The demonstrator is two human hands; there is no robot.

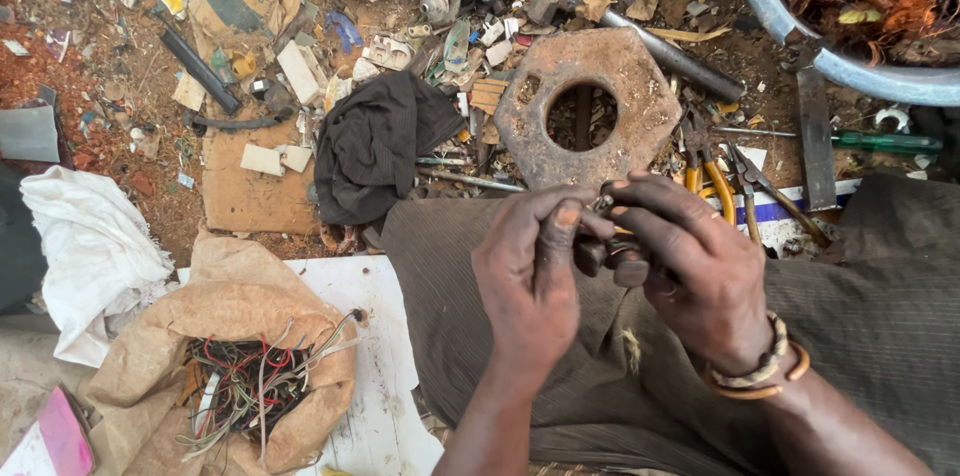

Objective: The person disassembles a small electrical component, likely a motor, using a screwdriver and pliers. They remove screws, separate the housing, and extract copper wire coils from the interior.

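Observation:
My left hand [530, 281] and my right hand [690, 271] meet above my lap, over dark brown cloth [600, 376]. Together they pinch a small dark metal part [602, 204] at the fingertips; its exact shape is hidden by my fingers. My right wrist wears braided and orange bracelets [762, 372]. Just beyond my hands lies a rusty hexagonal metal plate [588, 106] with a round hole in it.
Pliers with yellow handles [708, 171] and a second pair [762, 191] lie right of the plate. A green-handled screwdriver [880, 142], a metal rod [672, 58], a dark rag [372, 146], a paper bag of tangled wires [255, 386], and a metal basin [830, 61] with copper scrap surround me.

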